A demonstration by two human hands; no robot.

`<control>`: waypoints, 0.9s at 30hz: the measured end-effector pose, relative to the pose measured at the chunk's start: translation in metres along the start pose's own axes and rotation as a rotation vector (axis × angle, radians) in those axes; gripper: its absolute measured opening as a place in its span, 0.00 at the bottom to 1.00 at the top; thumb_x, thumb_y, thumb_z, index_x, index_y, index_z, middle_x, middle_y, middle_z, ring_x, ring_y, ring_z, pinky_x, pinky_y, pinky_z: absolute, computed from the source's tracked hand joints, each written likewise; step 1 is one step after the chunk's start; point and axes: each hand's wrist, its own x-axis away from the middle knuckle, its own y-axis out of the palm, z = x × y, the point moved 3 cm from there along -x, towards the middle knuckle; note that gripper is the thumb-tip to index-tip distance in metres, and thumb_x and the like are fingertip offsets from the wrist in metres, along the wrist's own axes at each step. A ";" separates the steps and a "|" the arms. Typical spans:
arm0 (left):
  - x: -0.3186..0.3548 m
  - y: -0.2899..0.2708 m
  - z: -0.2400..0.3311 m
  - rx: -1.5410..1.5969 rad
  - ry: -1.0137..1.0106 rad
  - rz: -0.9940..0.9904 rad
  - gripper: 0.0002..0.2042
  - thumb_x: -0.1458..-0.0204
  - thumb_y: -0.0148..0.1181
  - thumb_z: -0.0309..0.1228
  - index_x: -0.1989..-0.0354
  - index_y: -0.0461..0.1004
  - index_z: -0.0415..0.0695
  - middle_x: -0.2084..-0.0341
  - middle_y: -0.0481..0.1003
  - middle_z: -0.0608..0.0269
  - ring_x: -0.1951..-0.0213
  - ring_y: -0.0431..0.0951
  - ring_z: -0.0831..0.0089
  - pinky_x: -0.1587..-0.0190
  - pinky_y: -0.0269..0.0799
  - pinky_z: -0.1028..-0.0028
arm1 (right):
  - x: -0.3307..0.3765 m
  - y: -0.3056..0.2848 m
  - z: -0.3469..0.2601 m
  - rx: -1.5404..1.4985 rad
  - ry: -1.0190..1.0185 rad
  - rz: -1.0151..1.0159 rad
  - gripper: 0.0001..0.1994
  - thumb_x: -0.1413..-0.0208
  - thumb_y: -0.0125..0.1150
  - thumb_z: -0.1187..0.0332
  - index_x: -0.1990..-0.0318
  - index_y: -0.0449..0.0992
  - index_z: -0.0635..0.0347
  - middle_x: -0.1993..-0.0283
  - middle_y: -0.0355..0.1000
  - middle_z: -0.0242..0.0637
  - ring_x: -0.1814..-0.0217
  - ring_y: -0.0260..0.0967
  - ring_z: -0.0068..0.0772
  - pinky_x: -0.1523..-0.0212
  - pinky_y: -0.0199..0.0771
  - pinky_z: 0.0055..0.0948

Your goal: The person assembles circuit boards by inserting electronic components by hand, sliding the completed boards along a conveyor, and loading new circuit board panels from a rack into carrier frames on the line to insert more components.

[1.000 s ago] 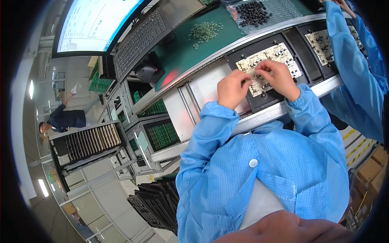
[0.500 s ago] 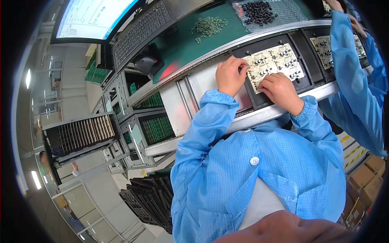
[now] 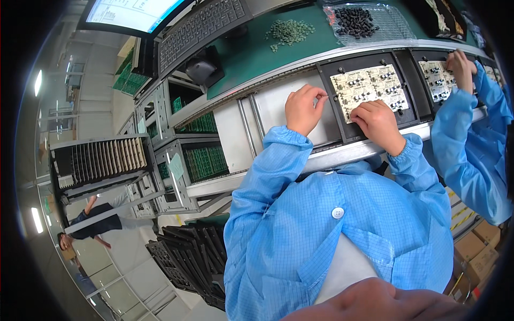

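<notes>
A pale circuit board panel [image 3: 370, 88] with small black parts lies in a black tray [image 3: 409, 109] on the conveyor line. My right hand [image 3: 378, 121] rests on the panel's near left corner, fingers curled down onto it. My left hand [image 3: 303, 109] hovers at the tray's left edge over the grey conveyor bed [image 3: 273, 107]. Its fingertips are pinched together, and I cannot see anything between them. Both my sleeves are light blue.
A co-worker's hand [image 3: 460, 67] in a blue sleeve works on a second panel [image 3: 438, 79] to the right. Green parts [image 3: 289, 31] and a bag of black parts [image 3: 356, 20] lie on the green mat beyond. A keyboard [image 3: 201, 27], racks of green boards [image 3: 206, 160] and stacked black trays [image 3: 193, 262] are at left.
My left hand has drawn off the panel to the tray's left edge. My right hand has slid down to the panel's near left corner.
</notes>
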 end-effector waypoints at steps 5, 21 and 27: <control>0.008 0.000 -0.003 -0.009 -0.008 -0.021 0.03 0.46 0.72 0.33 0.64 0.85 0.53 0.70 0.80 0.73 0.74 0.75 0.71 0.61 0.71 0.67 | -0.001 -0.001 -0.001 0.086 -0.056 -0.042 0.02 0.47 0.70 0.68 0.68 0.82 0.51 0.69 0.78 0.30 0.61 0.79 0.37 0.56 0.75 0.37; -0.038 -0.312 0.160 -0.072 0.993 0.704 0.13 0.34 0.63 0.31 0.46 0.82 0.38 0.53 0.82 0.48 0.62 0.81 0.67 0.54 0.78 0.74 | -0.136 -0.284 -0.133 -0.224 -0.801 -0.285 0.28 0.42 0.69 0.64 0.37 0.76 0.70 0.55 0.81 0.48 0.63 0.75 0.36 0.58 0.73 0.43; -0.026 -0.377 0.205 -0.126 1.196 0.902 0.14 0.32 0.61 0.32 0.44 0.80 0.38 0.50 0.80 0.48 0.57 0.79 0.66 0.50 0.75 0.72 | -0.162 -0.324 -0.171 -0.065 -0.928 -0.158 0.27 0.41 0.69 0.62 0.38 0.76 0.69 0.55 0.80 0.47 0.61 0.74 0.36 0.56 0.72 0.43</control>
